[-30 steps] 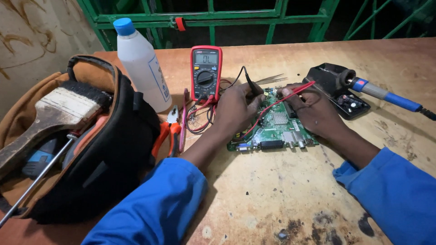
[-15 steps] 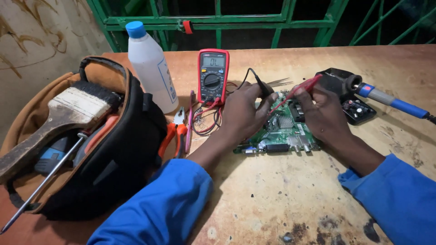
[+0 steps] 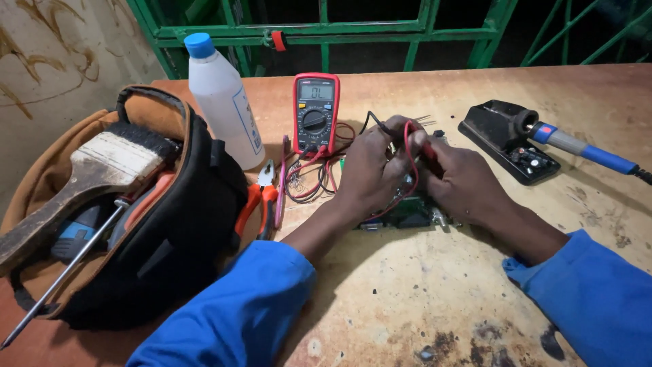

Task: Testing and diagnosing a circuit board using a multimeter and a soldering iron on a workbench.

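Both hands meet over a green circuit board (image 3: 407,214) that lies flat on the wooden table (image 3: 421,299), near the middle of the scene and directly under the knuckles, so only its near edge shows. The left hand (image 3: 370,170) is closed around a black probe (image 3: 377,126), whose tip end angles away toward the far left, and the right hand (image 3: 462,180) is closed around a red probe (image 3: 426,146) just beside it; the 2 hands are touching or nearly so, thumbs side by side. Neither probe tip can be seen where it meets the board, since the fingers cover that spot. The board's long axis appears to run left to right, though most of it is hidden. A red lead (image 3: 407,163) loops over the back of the left hand and runs back to the red multimeter (image 3: 316,109), which stands just beyond and to the left of the hands, so the left hand is the nearer one to it. Farther left stand a white bottle (image 3: 224,102), orange-handled pliers (image 3: 261,200) and an open tool bag (image 3: 156,224) holding a paintbrush (image 3: 88,180). Well apart on the far right, a soldering iron (image 3: 577,146) rests in its black stand (image 3: 506,139).
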